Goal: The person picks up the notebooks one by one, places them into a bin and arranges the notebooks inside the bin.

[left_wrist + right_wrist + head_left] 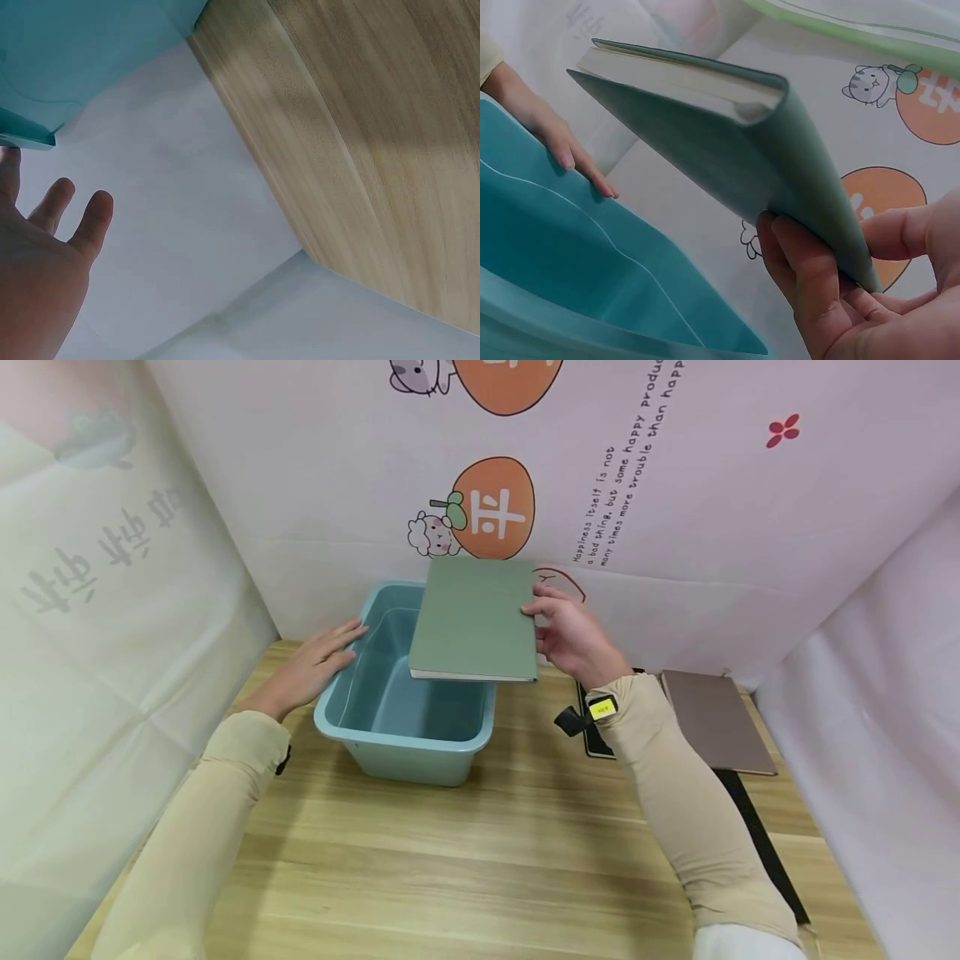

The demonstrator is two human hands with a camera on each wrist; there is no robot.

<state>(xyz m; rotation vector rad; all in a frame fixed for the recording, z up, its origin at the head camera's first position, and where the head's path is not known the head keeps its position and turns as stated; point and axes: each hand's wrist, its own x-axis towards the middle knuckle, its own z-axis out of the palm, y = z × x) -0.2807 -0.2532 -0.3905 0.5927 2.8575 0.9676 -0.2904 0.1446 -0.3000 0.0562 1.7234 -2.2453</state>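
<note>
A green hardcover book (474,618) is held over the right part of a blue plastic bin (408,745). My right hand (573,631) grips it by the spine, thumb on the upper cover and fingers beneath, as the right wrist view also shows for the book (697,127). In that view the book is tilted, its page edges showing between the covers. My left hand (313,664) rests on the bin's left rim with fingers extended. The left wrist view has the left hand (41,262) at the bin's edge, fingers spread. Inside the bin, the bare floor shows left of the book.
Under and beyond my right forearm lie a black-edged flat item (596,745), a brown notebook (720,722) and a long black strip (765,847). The wooden table (450,868) meets printed white cloth walls (675,527) at the back and both sides.
</note>
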